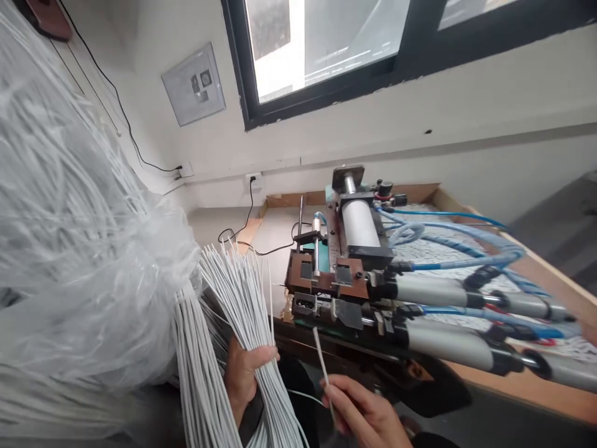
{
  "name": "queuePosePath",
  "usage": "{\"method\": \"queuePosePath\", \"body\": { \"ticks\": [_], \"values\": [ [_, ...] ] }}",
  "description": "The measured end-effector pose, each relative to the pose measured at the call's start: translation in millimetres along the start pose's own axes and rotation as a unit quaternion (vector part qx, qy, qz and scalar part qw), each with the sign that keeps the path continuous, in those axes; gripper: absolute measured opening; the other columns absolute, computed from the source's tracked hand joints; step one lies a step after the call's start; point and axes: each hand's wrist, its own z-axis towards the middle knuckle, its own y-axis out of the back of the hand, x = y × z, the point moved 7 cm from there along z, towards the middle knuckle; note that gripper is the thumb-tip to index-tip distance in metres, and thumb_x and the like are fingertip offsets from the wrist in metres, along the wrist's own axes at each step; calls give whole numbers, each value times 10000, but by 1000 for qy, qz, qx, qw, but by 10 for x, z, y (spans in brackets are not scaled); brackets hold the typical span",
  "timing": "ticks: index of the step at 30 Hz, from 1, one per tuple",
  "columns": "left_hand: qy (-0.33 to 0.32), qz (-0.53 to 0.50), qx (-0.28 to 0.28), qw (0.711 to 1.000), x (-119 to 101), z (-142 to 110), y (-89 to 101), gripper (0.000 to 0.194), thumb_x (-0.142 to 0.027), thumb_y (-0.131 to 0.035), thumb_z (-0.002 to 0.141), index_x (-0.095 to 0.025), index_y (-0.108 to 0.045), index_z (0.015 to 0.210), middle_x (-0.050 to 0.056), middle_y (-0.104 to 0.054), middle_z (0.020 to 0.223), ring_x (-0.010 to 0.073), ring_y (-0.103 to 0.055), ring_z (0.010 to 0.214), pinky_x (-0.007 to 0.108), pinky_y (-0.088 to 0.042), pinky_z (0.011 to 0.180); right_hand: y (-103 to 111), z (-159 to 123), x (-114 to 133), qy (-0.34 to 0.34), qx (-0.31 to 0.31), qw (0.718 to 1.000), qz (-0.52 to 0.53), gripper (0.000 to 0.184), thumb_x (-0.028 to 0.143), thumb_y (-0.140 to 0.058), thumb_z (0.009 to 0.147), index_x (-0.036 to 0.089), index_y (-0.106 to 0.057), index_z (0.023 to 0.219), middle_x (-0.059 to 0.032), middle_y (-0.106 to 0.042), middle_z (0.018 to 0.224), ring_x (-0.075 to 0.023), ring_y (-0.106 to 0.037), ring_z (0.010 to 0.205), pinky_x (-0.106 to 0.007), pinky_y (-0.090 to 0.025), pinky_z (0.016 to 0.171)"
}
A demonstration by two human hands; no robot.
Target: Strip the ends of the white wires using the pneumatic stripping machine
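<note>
plastic bag spills white wires — left hand grips them.

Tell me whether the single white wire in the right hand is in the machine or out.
Out. The single wire, pinched in the right hand, has its tip short of the machine.

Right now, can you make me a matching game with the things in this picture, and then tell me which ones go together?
Things:
1. Single thin white wire
2. Thick bundle of white wires
3. Blue plastic air hoses
4. Clear plastic bag

Places:
A. gripped in the left hand
B. pinched in the right hand
C. looped beside the metal machine
D. wrapped over wires at far left

Pairs: 1-B, 2-A, 3-C, 4-D
</note>
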Motion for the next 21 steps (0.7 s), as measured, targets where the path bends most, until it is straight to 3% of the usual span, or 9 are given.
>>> {"method": "queuePosePath", "body": {
  "ticks": [4,9,14,21],
  "values": [
    [-30,7,14,999,-195,-137,-155,231,-59,-631,495,-187,-627,687,-16,-608,614,165,-514,581,290,-423,581,-140,84,299,-16,-13,983,181,229,369,-602,689,147,-644,725,-2,-573,537,-99,-423,445,-235,-358,475],
    [-22,38,10,999,-235,-162,-232,220,-33,-639,495,-187,-604,648,-32,-599,565,143,-509,538,266,-431,540,-212,189,346,-61,-39,922,379,188,303,-667,647,118,-636,659,18,-532,527,-36,-323,403,-163,-264,381],
    [-6,49,5,999,-219,-143,-286,196,-40,-639,504,-176,-601,640,-30,-603,571,131,-512,527,256,-442,522,-221,235,308,-98,-38,886,452,187,260,-711,601,97,-624,630,23,-522,513,-9,-302,381,-127,-227,343],
    [13,42,-22,999,-225,-153,-326,215,-49,-640,489,-162,-587,665,-38,-595,535,128,-519,501,255,-438,505,-227,330,330,-109,-11,867,486,171,250,-692,633,97,-617,627,62,-444,433,10,-238,342,-116,-187,327]
  ]
}}
